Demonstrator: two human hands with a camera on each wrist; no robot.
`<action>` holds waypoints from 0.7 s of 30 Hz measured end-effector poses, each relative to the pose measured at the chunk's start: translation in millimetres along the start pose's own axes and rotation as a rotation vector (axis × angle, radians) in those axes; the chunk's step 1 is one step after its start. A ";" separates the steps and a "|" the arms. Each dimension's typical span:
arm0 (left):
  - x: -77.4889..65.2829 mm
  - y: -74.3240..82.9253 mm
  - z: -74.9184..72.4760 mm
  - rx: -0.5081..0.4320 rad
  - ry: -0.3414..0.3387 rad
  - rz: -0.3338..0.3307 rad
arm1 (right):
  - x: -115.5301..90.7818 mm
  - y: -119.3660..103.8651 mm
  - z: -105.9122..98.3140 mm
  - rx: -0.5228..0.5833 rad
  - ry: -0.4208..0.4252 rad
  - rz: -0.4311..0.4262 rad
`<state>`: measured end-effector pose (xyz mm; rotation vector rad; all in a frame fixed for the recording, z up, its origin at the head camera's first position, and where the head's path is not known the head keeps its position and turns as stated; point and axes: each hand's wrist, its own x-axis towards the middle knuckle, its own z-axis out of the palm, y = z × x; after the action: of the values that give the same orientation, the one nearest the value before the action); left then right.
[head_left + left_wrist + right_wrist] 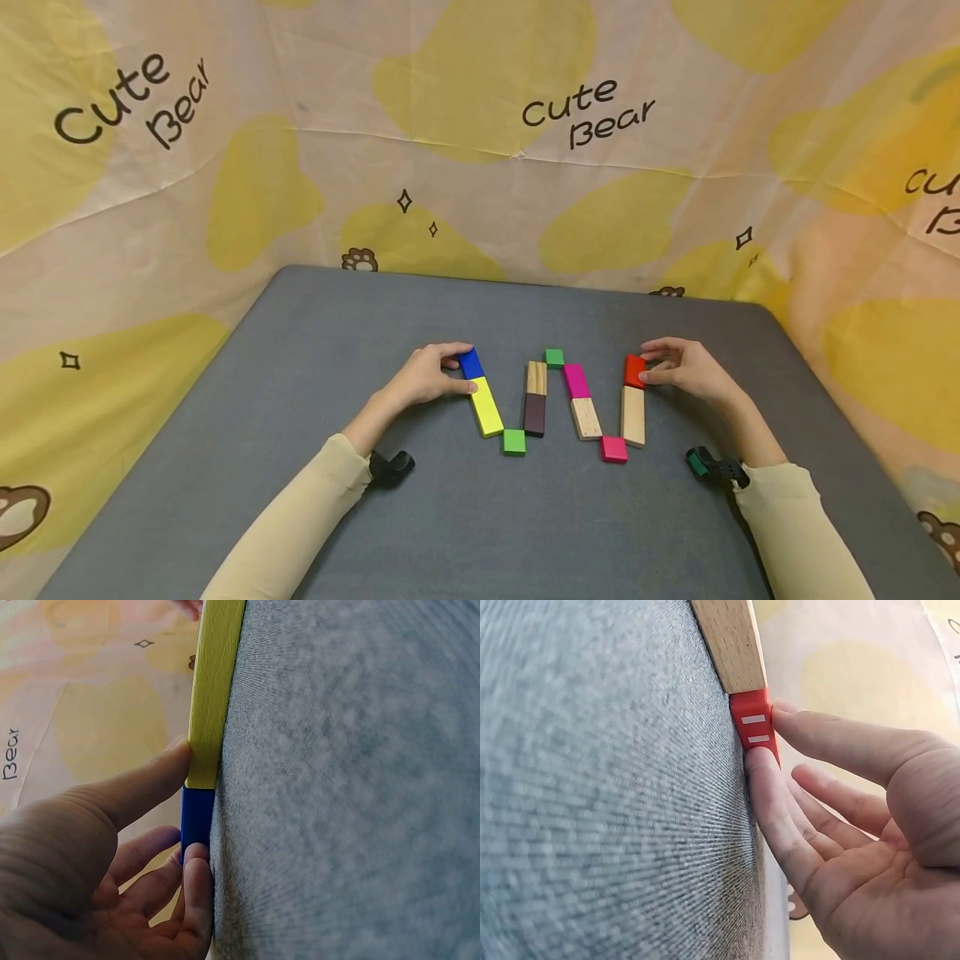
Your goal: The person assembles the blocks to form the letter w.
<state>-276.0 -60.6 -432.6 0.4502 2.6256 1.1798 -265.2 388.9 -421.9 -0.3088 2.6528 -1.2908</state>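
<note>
A zigzag row of small wooden blocks lies on the grey table. At its left end, my left hand holds the blue block, a fingertip at its far end and the thumb against the side of the adjoining yellow block. At the right end, my right hand pinches the red block between thumb and a finger; two white marks show on its side in the right wrist view. A pale wood block touches the red one's near end.
Between the ends lie a green block, a dark brown one, a striped wood one, another green one, a magenta one, a light wood one and a pink one. A printed cloth hangs behind the table.
</note>
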 end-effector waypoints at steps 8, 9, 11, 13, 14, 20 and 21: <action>-0.9 0.3 0.3 0.011 0.001 -0.011 | -0.1 0.4 2.0 0.011 -0.009 -0.012; -1.0 0.4 0.3 0.013 0.001 -0.013 | -0.1 0.4 2.5 0.017 -0.011 -0.013; -1.0 0.7 0.1 0.014 0.000 -0.015 | -0.3 0.1 2.8 0.026 -0.015 -0.010; -0.8 0.5 0.0 0.016 0.000 -0.014 | -0.2 0.2 2.9 0.032 -0.023 -0.011; -0.7 0.3 0.1 0.018 0.000 -0.014 | -0.3 0.3 2.9 0.034 -0.025 -0.011; -0.5 -0.2 0.5 0.020 0.001 -0.014 | -1.0 -0.4 3.1 0.033 -0.029 -0.013; -0.6 0.0 0.5 0.018 0.001 -0.013 | -1.0 -0.3 3.0 0.031 -0.028 -0.012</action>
<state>-275.3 -60.5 -432.9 0.4357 2.6380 1.1533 -263.4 386.7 -423.4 -0.3369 2.6094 -1.3202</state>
